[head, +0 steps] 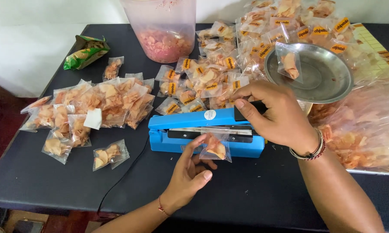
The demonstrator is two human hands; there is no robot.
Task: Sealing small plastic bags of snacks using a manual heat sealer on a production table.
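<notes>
Chip pouch (215, 148) lies with its open mouth under the raised arm of the blue heat sealer (205, 129), pinched by the left hand (188, 172), while the right hand (276, 114) grips the black handle, so pressing down squarely seems next.

- A small clear packet (215, 148) filled with orange-yellow chips stands nearly upright against the front of the blue heat sealer (205, 133), its open top edge tucked under the sealer's raised arm.
- The sealer, long, low and blue with a black handle end, sits on the dark counter (43, 172).
</notes>
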